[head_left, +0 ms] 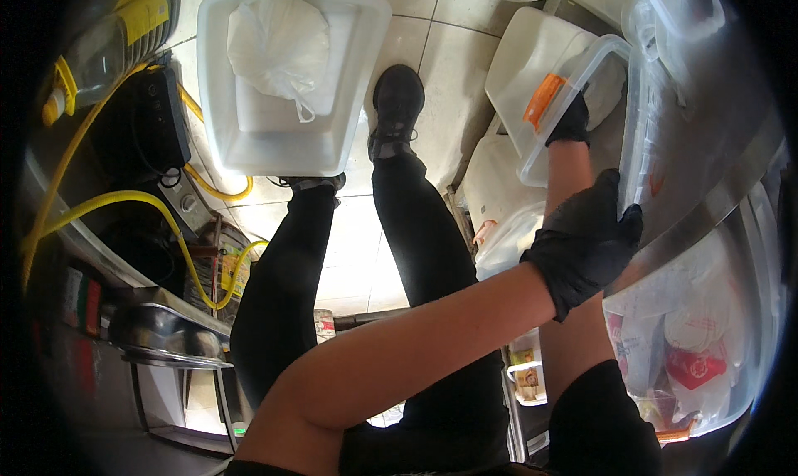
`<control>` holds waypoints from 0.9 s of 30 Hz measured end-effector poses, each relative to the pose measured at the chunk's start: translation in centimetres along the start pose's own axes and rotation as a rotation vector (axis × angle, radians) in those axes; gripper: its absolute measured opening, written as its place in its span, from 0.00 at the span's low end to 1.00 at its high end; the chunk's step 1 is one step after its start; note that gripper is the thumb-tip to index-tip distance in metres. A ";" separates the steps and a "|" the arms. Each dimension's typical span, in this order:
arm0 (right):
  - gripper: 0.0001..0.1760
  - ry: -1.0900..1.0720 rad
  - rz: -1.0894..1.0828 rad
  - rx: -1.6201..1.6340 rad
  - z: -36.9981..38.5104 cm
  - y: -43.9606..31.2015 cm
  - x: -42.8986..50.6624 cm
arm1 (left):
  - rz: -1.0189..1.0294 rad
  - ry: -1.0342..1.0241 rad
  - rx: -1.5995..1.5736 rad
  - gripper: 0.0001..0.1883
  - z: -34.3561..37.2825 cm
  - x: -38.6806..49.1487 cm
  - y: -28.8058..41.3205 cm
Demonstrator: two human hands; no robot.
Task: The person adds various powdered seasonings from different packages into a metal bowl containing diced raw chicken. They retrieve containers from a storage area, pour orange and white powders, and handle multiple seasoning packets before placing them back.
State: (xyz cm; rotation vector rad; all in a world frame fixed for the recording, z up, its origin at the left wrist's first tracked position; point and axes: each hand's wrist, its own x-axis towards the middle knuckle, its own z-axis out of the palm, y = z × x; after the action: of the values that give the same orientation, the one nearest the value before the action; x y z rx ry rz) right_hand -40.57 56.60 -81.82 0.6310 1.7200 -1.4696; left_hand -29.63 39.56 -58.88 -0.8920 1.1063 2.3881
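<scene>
My left hand (pixel 586 245), in a black glove, crosses over my right forearm. Its thumb and fingers close on the lower end of an upright clear plastic lid (pixel 636 127). Further away, my right hand (pixel 570 120), also black-gloved, reaches in past the rim of a translucent storage bin (pixel 520 58) with an orange latch (pixel 544 100). The fingers of that hand are mostly hidden, so what they touch cannot be seen. Beside them, something whitish (pixel 608 95) shows inside the bin.
A white plastic tub (pixel 218 70) holding a knotted white bag (pixel 280 46) stands on the tiled floor by my feet. Yellow hose (pixel 131 196) loops at left near a metal pan (pixel 171 332). Another clear bin (pixel 742 376) with packages sits at lower right.
</scene>
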 end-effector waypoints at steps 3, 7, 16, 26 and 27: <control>0.21 0.037 -0.012 -0.051 -0.2 0.5 -2.4 | 0.025 0.020 -0.045 0.20 0.5 -0.2 -0.6; 0.22 0.106 -0.045 -0.125 -1.9 0.9 -6.9 | 0.431 0.414 0.293 0.22 0.9 0.3 -1.4; 0.23 0.197 -0.114 -0.232 -3.4 2.6 -13.0 | 0.289 0.115 0.044 0.22 0.6 0.5 -2.3; 0.26 0.197 -0.230 -0.518 0.7 10.3 -22.3 | 0.009 -0.087 -0.067 0.23 0.1 -0.7 -1.6; 0.26 0.188 -0.250 -0.546 1.1 11.1 -22.9 | -0.005 -0.094 -0.040 0.24 -0.1 -0.8 -1.7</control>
State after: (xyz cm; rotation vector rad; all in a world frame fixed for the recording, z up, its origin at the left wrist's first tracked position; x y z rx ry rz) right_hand -18.35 60.40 -69.89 0.2711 2.2917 -1.0412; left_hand -28.06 40.49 -59.26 -0.7858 1.0230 2.4293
